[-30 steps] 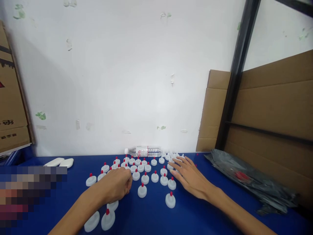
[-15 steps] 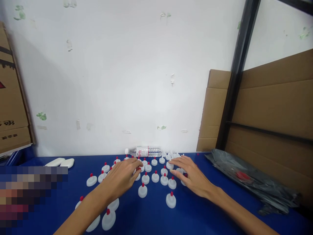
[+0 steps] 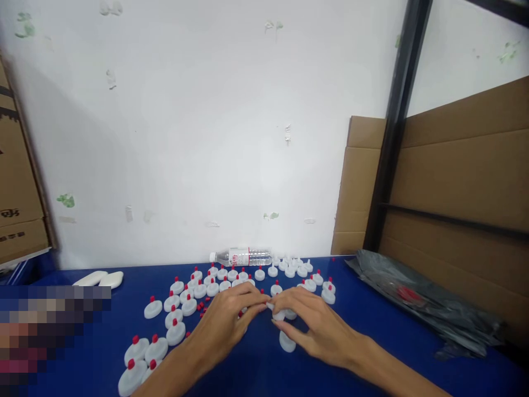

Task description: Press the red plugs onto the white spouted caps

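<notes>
White cap (image 3: 279, 315), round smooth plastic, pinched between the fingertips of both hands mid-worktop. Left hand (image 3: 225, 325) and right hand (image 3: 314, 326) drawn together, fingers curled onto it. Another plain cap (image 3: 286, 342) lies flat just under the right palm. Blue worktop (image 3: 372, 353), matte. Beyond the hands, many red-tipped caps (image 3: 198, 289) stand scattered. Clear water bottle (image 3: 242, 257) lies on its side at the far edge. Crinkled black plastic bag (image 3: 417, 306) at the right edge.

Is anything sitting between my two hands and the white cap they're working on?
Nothing visible. The left hand and right hand meet fingertip to fingertip on the white cap; other caps stand to the sides and behind.
</notes>
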`<state>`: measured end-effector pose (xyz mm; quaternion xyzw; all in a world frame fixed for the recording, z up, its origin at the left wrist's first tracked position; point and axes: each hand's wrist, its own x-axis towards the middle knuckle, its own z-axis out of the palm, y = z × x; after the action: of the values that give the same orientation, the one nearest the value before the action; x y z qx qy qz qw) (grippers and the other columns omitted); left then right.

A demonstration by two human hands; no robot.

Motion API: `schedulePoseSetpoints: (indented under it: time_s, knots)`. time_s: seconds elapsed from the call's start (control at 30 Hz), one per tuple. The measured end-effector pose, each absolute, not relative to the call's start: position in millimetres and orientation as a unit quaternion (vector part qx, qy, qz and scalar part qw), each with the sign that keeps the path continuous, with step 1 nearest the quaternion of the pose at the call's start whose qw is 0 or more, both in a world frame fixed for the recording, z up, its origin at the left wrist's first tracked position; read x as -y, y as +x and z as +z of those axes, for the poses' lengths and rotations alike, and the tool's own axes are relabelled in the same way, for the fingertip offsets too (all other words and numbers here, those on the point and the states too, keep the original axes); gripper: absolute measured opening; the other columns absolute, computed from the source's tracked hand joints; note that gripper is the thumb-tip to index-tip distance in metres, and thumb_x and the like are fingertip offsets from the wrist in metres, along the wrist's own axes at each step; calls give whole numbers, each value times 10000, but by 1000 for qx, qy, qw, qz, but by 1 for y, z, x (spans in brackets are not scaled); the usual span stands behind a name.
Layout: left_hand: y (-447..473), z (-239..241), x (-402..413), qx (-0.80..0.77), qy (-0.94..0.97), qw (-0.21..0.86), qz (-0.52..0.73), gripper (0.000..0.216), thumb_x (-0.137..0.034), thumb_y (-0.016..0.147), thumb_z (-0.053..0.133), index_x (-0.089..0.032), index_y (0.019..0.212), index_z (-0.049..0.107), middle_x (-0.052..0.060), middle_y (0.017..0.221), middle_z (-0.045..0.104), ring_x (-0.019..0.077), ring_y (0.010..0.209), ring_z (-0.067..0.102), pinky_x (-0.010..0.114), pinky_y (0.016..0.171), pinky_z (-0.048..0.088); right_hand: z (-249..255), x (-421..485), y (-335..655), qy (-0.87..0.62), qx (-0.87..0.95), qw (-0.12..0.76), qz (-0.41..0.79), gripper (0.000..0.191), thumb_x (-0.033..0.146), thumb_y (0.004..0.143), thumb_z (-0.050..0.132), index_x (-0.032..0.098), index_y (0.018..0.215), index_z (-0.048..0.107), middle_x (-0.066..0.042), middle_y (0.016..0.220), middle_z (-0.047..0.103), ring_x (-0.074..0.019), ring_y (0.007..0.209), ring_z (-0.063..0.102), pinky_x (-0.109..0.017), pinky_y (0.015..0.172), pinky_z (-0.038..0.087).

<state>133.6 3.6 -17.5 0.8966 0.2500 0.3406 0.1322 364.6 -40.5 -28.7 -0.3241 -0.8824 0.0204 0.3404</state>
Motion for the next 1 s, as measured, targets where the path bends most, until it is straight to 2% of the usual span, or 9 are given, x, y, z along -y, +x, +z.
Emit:
schedulePoseSetpoints:
  time_s: [0.1,0.2,0.37,0.53,0.7,0.83,1.0]
  knots:
    - [135,-23,-4,-251,898,135,336,206,-210,985,562,-265,1067,743,8,977,739,145,878,681,247,802,506,-31,42,365,-328,883,335,28,18,224,979,572,224,994,563,-65,1133,682,-194,1065,637,-360,932,512]
    - [136,-27,-6,-272,904,83,319,179,-219,989,555,-235,1049,723,18,973,742,168,877,683,266,779,494,-31,45,365,-323,892,317,20,66,209,1003,514,215,940,533,-76,1068,668,-207,1072,618,-362,922,508]
    - [139,-31,-6,-282,928,-30,242,186,-193,997,510,-192,929,683,39,877,689,198,812,626,275,622,404,-27,50,362,-312,911,270,7,208,70,969,391,209,1047,525,-77,1017,630,-203,1019,578,-344,888,493]
    - [139,-29,3,-279,925,55,251,258,-162,1011,402,-191,852,603,19,840,651,170,788,560,276,674,387,-28,51,362,-281,924,261,-6,294,-40,866,375,210,951,506,-57,968,596,-188,940,537,-335,857,475]
    - [138,-27,11,-294,917,114,244,360,-271,1046,309,-196,799,560,19,813,634,170,776,538,285,691,373,-35,51,365,-274,931,235,-46,311,-73,837,380,203,900,507,-93,1075,606,-211,1059,545,-365,917,477]
    - [140,-22,15,-320,906,143,237,388,-297,1042,306,-197,766,560,14,773,636,162,741,552,287,710,376,-39,53,366,-246,929,262,-85,288,-70,830,427,193,898,523,-123,1130,614,-219,1101,559,-369,943,480]
    - [142,-12,19,-349,900,153,210,402,-300,1033,335,-204,730,581,-4,700,640,151,673,569,279,666,368,-40,54,361,-233,919,297,-115,301,-83,805,432,191,881,531,-113,1102,614,-213,1053,566,-360,892,488]
